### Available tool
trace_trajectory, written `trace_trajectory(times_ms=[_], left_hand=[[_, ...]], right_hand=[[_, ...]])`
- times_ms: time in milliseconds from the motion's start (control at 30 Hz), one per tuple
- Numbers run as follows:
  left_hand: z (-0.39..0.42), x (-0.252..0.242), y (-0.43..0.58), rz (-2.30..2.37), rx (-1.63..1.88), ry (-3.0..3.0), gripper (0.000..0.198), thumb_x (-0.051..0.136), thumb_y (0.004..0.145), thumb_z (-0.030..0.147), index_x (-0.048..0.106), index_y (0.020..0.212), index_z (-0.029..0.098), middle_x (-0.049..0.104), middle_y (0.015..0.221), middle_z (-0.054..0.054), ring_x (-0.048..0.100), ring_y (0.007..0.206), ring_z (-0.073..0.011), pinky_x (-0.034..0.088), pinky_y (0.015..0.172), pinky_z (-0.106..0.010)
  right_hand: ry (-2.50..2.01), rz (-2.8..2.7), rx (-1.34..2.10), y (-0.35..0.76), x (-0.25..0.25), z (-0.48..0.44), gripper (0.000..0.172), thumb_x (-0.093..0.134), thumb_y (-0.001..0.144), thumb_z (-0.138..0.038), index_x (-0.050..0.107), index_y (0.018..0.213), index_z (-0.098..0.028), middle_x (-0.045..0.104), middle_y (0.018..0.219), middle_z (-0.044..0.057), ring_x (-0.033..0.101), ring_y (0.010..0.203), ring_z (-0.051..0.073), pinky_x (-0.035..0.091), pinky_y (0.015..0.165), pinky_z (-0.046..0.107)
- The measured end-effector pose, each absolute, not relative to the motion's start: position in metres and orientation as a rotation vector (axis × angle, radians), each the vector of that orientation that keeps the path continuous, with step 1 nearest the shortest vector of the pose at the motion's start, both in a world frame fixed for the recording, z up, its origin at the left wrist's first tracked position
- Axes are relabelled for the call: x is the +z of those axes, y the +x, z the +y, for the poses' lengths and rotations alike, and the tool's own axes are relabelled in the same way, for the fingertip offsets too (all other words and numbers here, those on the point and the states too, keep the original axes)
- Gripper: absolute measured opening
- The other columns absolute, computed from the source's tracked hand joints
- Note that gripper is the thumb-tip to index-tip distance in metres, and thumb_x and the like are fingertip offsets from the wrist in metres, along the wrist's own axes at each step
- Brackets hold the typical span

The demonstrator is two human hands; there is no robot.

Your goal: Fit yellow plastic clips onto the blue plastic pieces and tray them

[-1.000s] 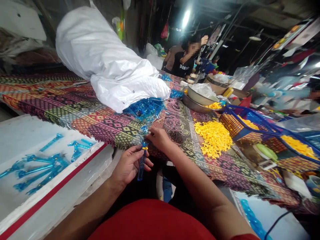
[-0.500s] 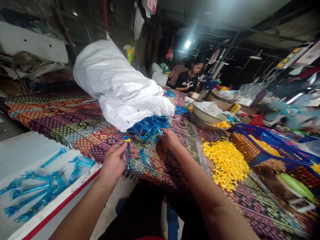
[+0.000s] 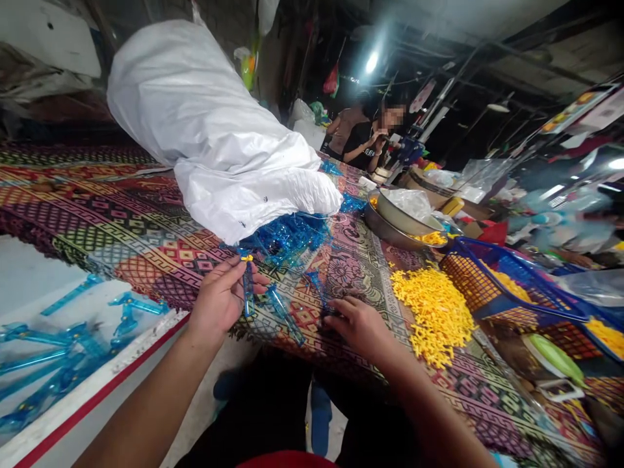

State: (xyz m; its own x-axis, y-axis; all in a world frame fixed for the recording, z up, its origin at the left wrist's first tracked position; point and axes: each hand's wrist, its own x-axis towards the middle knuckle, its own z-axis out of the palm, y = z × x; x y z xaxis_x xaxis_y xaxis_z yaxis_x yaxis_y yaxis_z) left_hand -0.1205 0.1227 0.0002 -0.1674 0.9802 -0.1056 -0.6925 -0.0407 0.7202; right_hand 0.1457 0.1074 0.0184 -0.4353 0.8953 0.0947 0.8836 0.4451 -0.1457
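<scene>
My left hand point(image 3: 221, 302) holds upright a clear blue plastic piece point(image 3: 248, 289) with a small yellow part at its top end. My right hand point(image 3: 358, 328) lies palm down on the patterned cloth point(image 3: 146, 221), its fingertips at a thin blue plastic piece point(image 3: 316, 289). Whether it grips that piece is hidden. Another clear blue piece point(image 3: 284, 316) lies loose between my hands. Behind them, a heap of blue plastic parts point(image 3: 287, 237) sits against a large white sack point(image 3: 214, 130). A pile of small yellow parts point(image 3: 431, 315) lies to the right of my right hand.
A white board point(image 3: 73, 383) with a red edge holds blue pieces at lower left. A metal bowl point(image 3: 394, 224) and a blue-rimmed basket point(image 3: 507, 286) with yellow parts stand to the right. A co-worker point(image 3: 365, 136) sits at the cloth's far end.
My right hand has moved from the blue heap toward the cloth's near edge and rightward. My left hand still holds the blue piece. The view has shifted slightly.
</scene>
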Motion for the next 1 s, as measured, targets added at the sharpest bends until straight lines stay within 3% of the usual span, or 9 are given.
trace_trajectory(times_ms=[133, 333, 567, 700, 867, 1000], left_hand=[[0.123, 0.000, -0.121, 0.778, 1.584, 0.495, 0.012, 0.060, 0.071, 0.012, 0.056, 0.083, 0.012, 0.065, 0.070, -0.004, 0.067, 0.059, -0.0191, 0.055, 0.048, -0.027], [0.123, 0.001, -0.121, 0.781, 1.563, 0.496, 0.012, 0.059, 0.072, 0.011, 0.055, 0.084, 0.012, 0.064, 0.069, -0.004, 0.066, 0.057, -0.0192, 0.055, 0.047, -0.029], [0.130, 0.005, -0.120, 0.823, 1.551, 0.444, 0.003, 0.055, 0.074, 0.010, 0.057, 0.076, 0.010, 0.063, 0.064, -0.004, 0.066, 0.056, -0.0190, 0.057, 0.053, -0.031], [0.139, 0.005, -0.124, 0.825, 1.572, 0.488, 0.005, 0.055, 0.074, 0.012, 0.059, 0.073, 0.009, 0.064, 0.065, -0.006, 0.066, 0.055, -0.0187, 0.056, 0.051, -0.031], [0.140, 0.001, -0.127, 0.873, 1.570, 0.469, 0.004, 0.056, 0.073, 0.013, 0.058, 0.076, 0.010, 0.064, 0.063, -0.005, 0.065, 0.052, -0.0180, 0.055, 0.048, -0.028], [0.137, 0.003, -0.124, 0.867, 1.555, 0.494, 0.007, 0.058, 0.072, 0.013, 0.057, 0.079, 0.011, 0.064, 0.065, -0.004, 0.065, 0.052, -0.0181, 0.053, 0.044, -0.027]], right_hand=[[-1.593, -2.443, 0.068, 0.137, 0.017, 0.131, 0.027, 0.044, 0.090, -0.034, 0.064, 0.099, -0.018, 0.067, 0.089, 0.008, 0.062, 0.084, 0.018, 0.044, 0.075, 0.027], [-1.593, -2.418, 0.122, 0.121, 0.006, 0.153, 0.037, 0.055, 0.081, -0.026, 0.056, 0.117, -0.015, 0.067, 0.099, 0.010, 0.063, 0.087, 0.020, 0.045, 0.075, 0.028], [-1.357, -2.358, 0.459, 0.111, 0.012, 0.135, 0.028, 0.054, 0.084, -0.031, 0.062, 0.106, -0.017, 0.069, 0.084, 0.005, 0.062, 0.072, 0.016, 0.045, 0.066, 0.024], [-1.361, -2.352, 0.221, 0.095, 0.017, 0.172, 0.025, 0.045, 0.089, -0.030, 0.067, 0.095, -0.019, 0.068, 0.091, 0.008, 0.061, 0.086, 0.018, 0.044, 0.077, 0.026], [-1.524, -2.454, 0.125, 0.067, 0.012, 0.214, 0.038, 0.058, 0.081, -0.032, 0.059, 0.116, -0.019, 0.065, 0.106, 0.009, 0.059, 0.097, 0.021, 0.043, 0.082, 0.027], [-1.460, -2.615, 0.147, 0.072, 0.011, 0.217, 0.031, 0.057, 0.079, -0.023, 0.063, 0.109, -0.023, 0.066, 0.102, 0.005, 0.060, 0.093, 0.019, 0.043, 0.080, 0.024]])
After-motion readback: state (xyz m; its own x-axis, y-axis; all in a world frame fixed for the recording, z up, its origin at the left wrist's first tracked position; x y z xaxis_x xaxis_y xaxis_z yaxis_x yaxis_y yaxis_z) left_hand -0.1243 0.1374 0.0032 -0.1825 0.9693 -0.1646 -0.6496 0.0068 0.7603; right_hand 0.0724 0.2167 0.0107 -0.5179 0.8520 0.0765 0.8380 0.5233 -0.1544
